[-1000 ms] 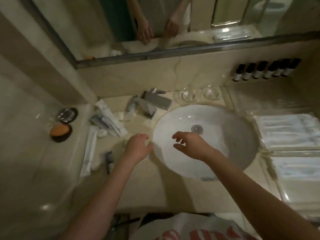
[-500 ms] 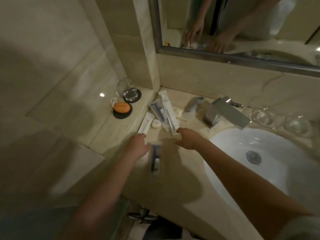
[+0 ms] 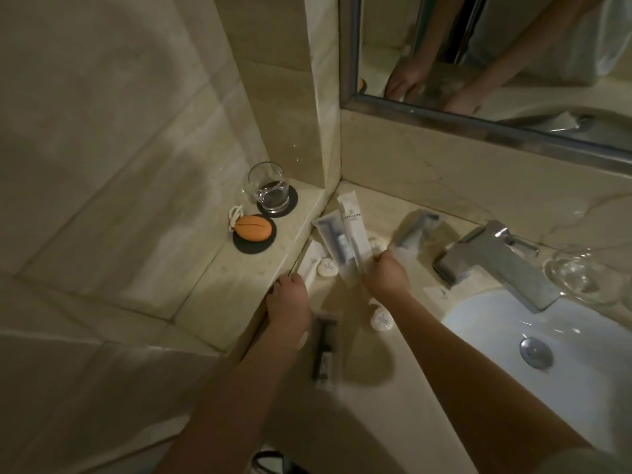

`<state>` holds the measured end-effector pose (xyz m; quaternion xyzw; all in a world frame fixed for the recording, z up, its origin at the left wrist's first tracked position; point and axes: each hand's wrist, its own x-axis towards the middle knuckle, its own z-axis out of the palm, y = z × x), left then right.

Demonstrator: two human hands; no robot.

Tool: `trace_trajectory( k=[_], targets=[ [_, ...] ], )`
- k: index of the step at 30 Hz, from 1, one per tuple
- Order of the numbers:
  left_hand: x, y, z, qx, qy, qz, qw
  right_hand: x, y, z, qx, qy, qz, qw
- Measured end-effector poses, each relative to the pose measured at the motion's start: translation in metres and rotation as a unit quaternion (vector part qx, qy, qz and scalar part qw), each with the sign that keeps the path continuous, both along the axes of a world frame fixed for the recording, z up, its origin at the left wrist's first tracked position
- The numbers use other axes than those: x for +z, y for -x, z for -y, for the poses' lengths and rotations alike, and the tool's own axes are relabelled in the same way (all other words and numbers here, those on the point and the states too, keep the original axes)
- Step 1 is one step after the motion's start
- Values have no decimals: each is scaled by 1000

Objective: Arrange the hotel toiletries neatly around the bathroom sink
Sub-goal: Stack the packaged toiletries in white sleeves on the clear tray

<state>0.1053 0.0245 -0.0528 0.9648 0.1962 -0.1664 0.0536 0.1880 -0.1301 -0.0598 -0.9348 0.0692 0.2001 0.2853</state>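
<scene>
1. Right hand (image 3: 386, 276): fingers curled, gripping the lower end of a white printed tube (image 3: 354, 223). The tube points away from the person towards the corner of the beige marble desk (image 3: 372, 378).
2. A clear plastic toiletry packet (image 3: 331, 238) lies just beside the tube on its left. Whether the right hand also holds it cannot be determined.
3. Left hand (image 3: 289, 302): lies palm down at the edge of the raised marble ledge (image 3: 212, 295), over a long white wrapped packet (image 3: 310, 265). Whether it grips the packet cannot be determined.
4. Toiletries on the desk, left of the white oval sink (image 3: 561, 340):
   - a round white wrapped soap (image 3: 326, 267) beside the long packet;
   - a second round soap (image 3: 381, 319) near the right forearm;
   - a dark narrow packet (image 3: 323, 352) between the forearms;
   - a grey packet (image 3: 415, 227) next to the chrome tap (image 3: 496, 261).
5. On the ledge: a clear glass tumbler (image 3: 268, 188) and an orange oval object (image 3: 253, 227), each on a black coaster.
</scene>
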Motion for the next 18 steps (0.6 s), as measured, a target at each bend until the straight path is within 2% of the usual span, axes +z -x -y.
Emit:
trace_trajectory(
  k=[7,12,16,18],
  targets=[
    [7,-13,3,94,84,19,992,7,-6,15,56,-21,-32,998],
    [17,-12,5,104,91,54,989,23,2,27,27,-107,-30,993],
    [32,-7,9,118,92,86,985,40,24,38,0,-214,-3,977],
    [40,-4,9,137,116,107,978,46,33,44,-1,-237,1,971]
  ],
)
